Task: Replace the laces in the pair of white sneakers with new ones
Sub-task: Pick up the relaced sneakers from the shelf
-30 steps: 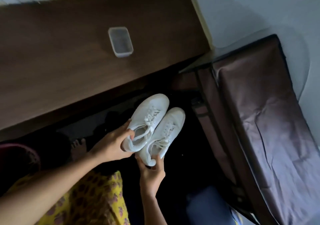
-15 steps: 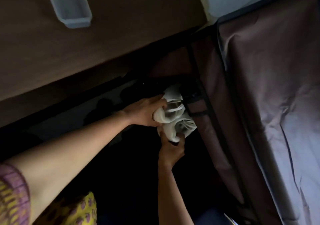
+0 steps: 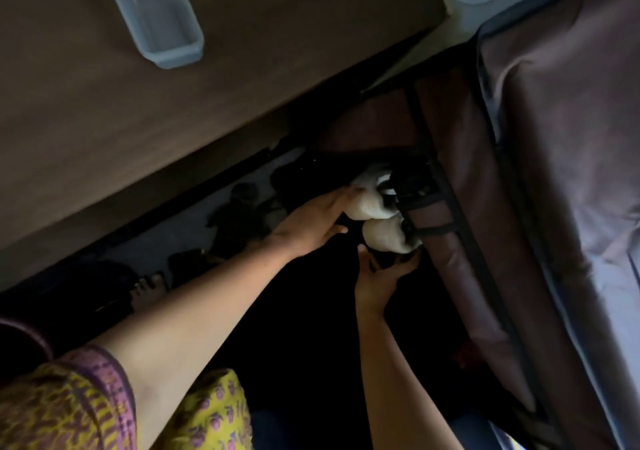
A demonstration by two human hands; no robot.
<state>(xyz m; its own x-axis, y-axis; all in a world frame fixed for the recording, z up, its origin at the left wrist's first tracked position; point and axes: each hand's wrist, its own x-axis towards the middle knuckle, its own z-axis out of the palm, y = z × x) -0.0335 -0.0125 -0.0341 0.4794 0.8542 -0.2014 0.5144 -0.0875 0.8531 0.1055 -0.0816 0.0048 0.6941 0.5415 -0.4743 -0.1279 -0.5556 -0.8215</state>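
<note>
Sneakers (image 3: 374, 204) deeper under the rack (image 3: 429, 200), heels outward; left hand (image 3: 311, 224) flat, right hand (image 3: 381, 276) grip unclear.

Matt wood tabletop (image 3: 242, 69), translucent plastic container (image 3: 156, 17), creased brown cloth cover (image 3: 554, 138), smooth white sneakers (image 3: 374, 204).

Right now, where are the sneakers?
In the head view, the two white sneakers sit right of centre, heels toward the camera, pushed into the dark opening of the brown fabric rack, between the left hand and right hand.
</note>
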